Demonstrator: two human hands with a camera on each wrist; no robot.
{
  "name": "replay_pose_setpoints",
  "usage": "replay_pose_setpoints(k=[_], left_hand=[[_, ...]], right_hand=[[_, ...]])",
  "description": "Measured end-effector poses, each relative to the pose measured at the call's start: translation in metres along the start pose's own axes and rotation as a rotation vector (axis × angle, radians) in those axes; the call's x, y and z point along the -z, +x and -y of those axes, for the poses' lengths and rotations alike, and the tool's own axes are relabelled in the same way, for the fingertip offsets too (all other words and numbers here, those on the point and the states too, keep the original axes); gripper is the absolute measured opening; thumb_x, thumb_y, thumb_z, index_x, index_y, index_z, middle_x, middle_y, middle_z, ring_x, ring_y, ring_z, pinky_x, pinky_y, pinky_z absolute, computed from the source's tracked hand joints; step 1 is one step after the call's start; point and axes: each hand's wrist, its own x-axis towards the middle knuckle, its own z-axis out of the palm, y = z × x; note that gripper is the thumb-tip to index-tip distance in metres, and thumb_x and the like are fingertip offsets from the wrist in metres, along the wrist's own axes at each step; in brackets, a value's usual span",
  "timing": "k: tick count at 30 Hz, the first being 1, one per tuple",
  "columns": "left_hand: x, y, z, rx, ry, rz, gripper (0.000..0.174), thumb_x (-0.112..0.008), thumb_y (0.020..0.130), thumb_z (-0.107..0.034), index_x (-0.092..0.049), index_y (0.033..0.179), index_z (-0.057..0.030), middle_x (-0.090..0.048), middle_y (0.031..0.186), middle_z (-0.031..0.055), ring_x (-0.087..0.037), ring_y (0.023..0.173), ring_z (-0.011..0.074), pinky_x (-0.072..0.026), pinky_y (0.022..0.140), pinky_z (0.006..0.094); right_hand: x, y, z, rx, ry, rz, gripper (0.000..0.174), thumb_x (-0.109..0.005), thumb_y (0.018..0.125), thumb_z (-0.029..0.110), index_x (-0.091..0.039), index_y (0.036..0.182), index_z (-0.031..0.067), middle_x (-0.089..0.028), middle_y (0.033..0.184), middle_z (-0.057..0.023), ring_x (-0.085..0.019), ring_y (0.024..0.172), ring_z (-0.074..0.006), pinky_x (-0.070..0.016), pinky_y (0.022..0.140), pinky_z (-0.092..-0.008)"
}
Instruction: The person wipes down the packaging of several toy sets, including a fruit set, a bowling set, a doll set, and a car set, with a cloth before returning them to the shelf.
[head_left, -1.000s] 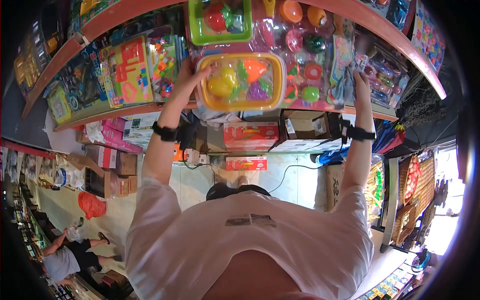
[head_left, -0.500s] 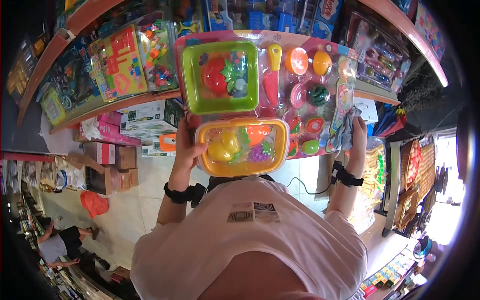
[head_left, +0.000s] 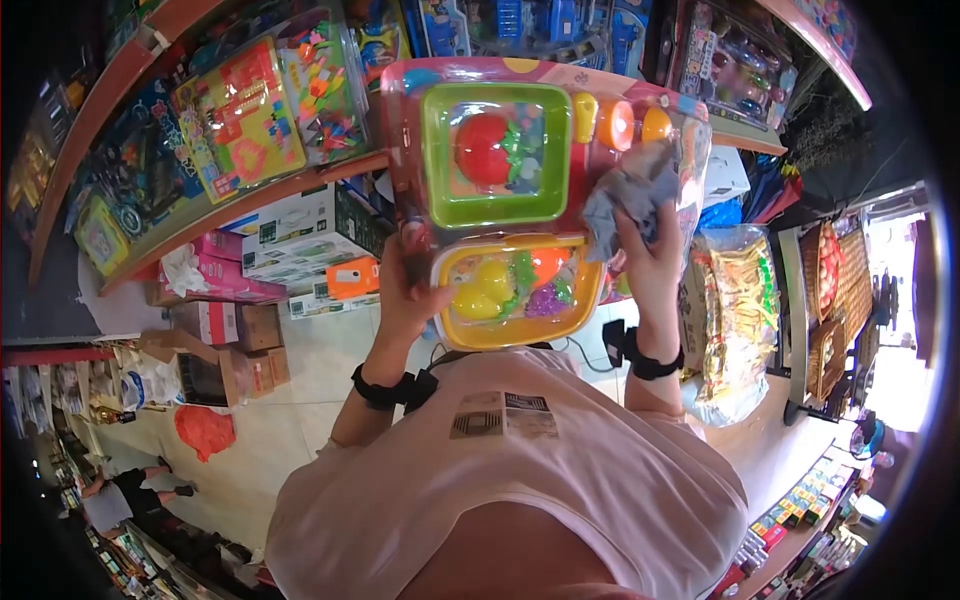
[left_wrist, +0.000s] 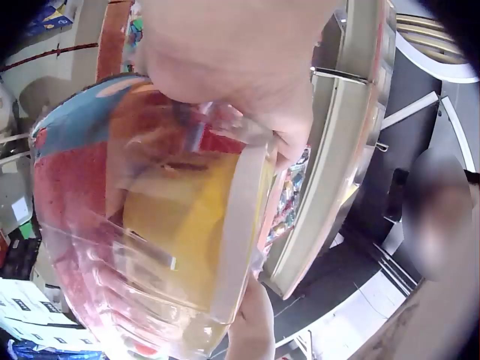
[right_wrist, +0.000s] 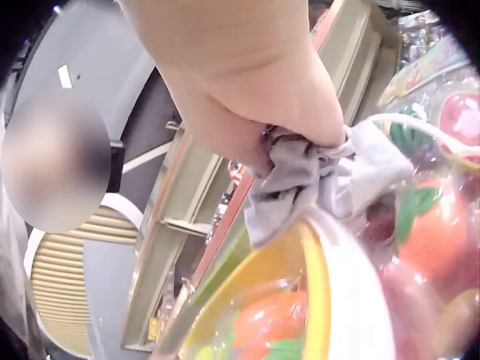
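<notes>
A clear-plastic toy fruit set [head_left: 402,150] on a pink card is held up in front of the person's chest. Its green tray [head_left: 432,155] with a toy strawberry [head_left: 480,150] sits above a yellow-rimmed tub [head_left: 520,336] of toy fruit. The left hand [head_left: 407,298] grips the set's lower left edge, thumb over the front by the tub. In the right hand [head_left: 652,265] is a crumpled grey cloth [head_left: 622,200], lying over the right part of the set and hiding several toy pieces. The right wrist view shows the cloth [right_wrist: 289,184] bunched under the fingers, at the tub's rim [right_wrist: 315,277].
Behind the set, a red-edged shelf [head_left: 240,218] carries packaged toys, among them a yellow-and-red block set [head_left: 240,120]. Stacked boxes [head_left: 305,240] stand below at left. Bagged goods [head_left: 735,320] are at right, and a red plastic bag [head_left: 205,432] lies on the floor.
The toy set came off the shelf toward the chest, then shifted slightly right. The right hand left the set's right edge and moved left with the cloth onto its front. The left hand keeps its grip.
</notes>
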Motion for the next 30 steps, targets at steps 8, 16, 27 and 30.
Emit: replay_pose_setpoints(k=[8, 16, 27, 30], left_hand=[[0.025, -0.049, -0.012, -0.048, -0.060, 0.074, 0.083, -0.073, 0.063, 0.006, -0.029, 0.133, -0.0015, -0.046, 0.120, 0.0101, -0.051, 0.110, 0.0189, -0.0429, 0.097, 0.0341], [0.054, -0.087, -0.019, -0.058, 0.041, 0.065, 0.083, -0.072, 0.064, 0.009, -0.028, 0.134, -0.0033, -0.043, 0.126, 0.0087, -0.049, 0.114, 0.0191, -0.0398, 0.102, 0.0355], [0.057, -0.106, -0.029, -0.194, 0.260, 0.115, 0.080, -0.077, 0.063, 0.000, -0.031, 0.128, 0.0052, -0.045, 0.121, 0.0121, -0.050, 0.115, 0.0199, -0.0426, 0.097, 0.0335], [0.055, -0.111, -0.042, -0.183, 0.440, 0.125, 0.082, -0.079, 0.062, -0.005, -0.031, 0.127, 0.0082, -0.050, 0.117, 0.0139, -0.055, 0.108, 0.0188, -0.0461, 0.094, 0.0326]], right_hand=[[-0.056, -0.058, 0.006, 0.003, -0.285, 0.161, 0.017, -0.059, 0.085, 0.001, -0.052, 0.100, -0.0025, -0.058, 0.083, -0.0128, -0.053, 0.074, -0.0114, -0.0449, 0.063, -0.0275], [-0.049, -0.083, 0.057, 0.045, 0.107, -0.289, 0.018, -0.056, 0.089, 0.000, -0.056, 0.106, -0.0021, -0.063, 0.087, -0.0028, -0.054, 0.078, -0.0056, -0.0443, 0.067, -0.0201], [-0.103, -0.099, 0.054, 0.483, -0.579, -0.171, 0.023, -0.052, 0.081, -0.005, -0.051, 0.104, -0.0034, -0.058, 0.088, -0.0226, -0.056, 0.076, -0.0398, -0.0468, 0.066, -0.0343], [-0.108, -0.109, 0.055, 0.418, -0.591, -0.129, 0.038, -0.051, 0.072, -0.009, -0.049, 0.110, -0.0055, -0.056, 0.094, -0.0247, -0.054, 0.087, -0.0449, -0.0456, 0.074, -0.0441]])
